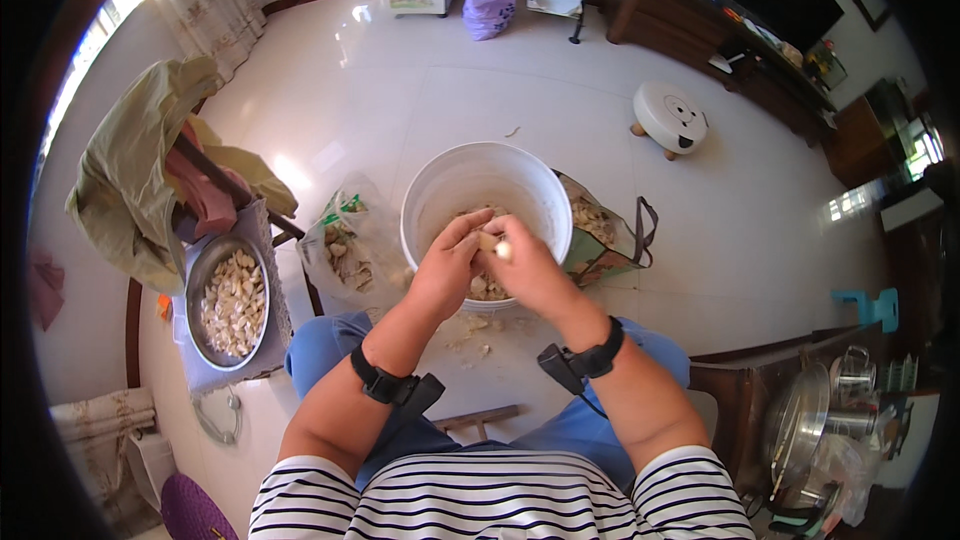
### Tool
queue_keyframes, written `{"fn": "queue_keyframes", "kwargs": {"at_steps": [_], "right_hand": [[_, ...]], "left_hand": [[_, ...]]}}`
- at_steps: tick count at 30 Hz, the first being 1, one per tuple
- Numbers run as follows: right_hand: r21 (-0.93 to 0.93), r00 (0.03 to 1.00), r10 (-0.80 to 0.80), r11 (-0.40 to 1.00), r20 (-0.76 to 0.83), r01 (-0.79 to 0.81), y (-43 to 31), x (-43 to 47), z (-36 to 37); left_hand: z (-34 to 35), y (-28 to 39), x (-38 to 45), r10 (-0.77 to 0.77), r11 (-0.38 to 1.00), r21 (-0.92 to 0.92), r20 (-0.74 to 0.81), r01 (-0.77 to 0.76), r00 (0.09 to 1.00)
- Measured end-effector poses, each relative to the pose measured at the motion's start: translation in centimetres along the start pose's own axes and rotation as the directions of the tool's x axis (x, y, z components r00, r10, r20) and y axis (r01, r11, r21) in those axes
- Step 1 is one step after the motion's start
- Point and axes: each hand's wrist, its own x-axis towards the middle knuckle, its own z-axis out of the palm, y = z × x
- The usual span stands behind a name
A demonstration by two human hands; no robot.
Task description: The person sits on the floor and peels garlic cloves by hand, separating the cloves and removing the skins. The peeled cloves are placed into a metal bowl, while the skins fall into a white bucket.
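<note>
Both hands meet over a white plastic bucket (420, 195) that stands on the floor between my knees. A garlic clove (503, 250), with a smooth white end and a tan part beside it, shows between the fingers. My right hand (529, 262) grips it with thumb and curled fingers. My left hand (448, 262) closes against it from the other side; its fingertips are partly hidden. Garlic and loose skins (486, 289) lie in the bottom of the bucket.
A metal bowl of garlic cloves (234, 305) sits on a cloth-covered chair at left. Beside the bucket are a clear plastic bag of garlic (349, 247) and a handled bag with skins (592, 221). A round white stool (670, 118) stands farther right.
</note>
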Motion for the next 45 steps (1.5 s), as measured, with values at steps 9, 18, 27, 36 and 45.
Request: {"fn": "queue_keyframes", "kwargs": {"at_steps": [9, 18, 27, 36, 45], "right_hand": [[0.292, 0.944, 0.307, 0.898, 0.122, -0.330, 3.1, 1.4, -1.2], [0.921, 0.791, 0.611, 0.318, -0.018, -0.224, 13.1, 3.4, -12.6], [0.947, 0.662, 0.746, 0.260, -0.074, -0.187, 18.8, 4.7, -15.8], [0.957, 0.689, 0.724, 0.227, -0.042, -0.180, 22.4, 6.6, -15.9], [0.959, 0.662, 0.741, 0.256, -0.112, -0.124, 23.5, 7.9, -15.6]], "left_hand": [[0.1, 0.2, -0.4, -0.132, 0.989, -0.061, 0.072, 0.136, 0.989], [-0.3, 2.3, -0.4, -0.096, 0.993, 0.077, 0.106, 0.088, 0.990], [-0.6, 3.2, -0.5, -0.108, 0.987, 0.132, 0.124, 0.092, 0.986], [-0.7, 3.8, -0.6, -0.122, 0.984, 0.144, 0.088, 0.109, 0.989], [-0.8, 4.2, -0.8, -0.122, 0.984, 0.141, 0.077, 0.110, 0.990]]}}
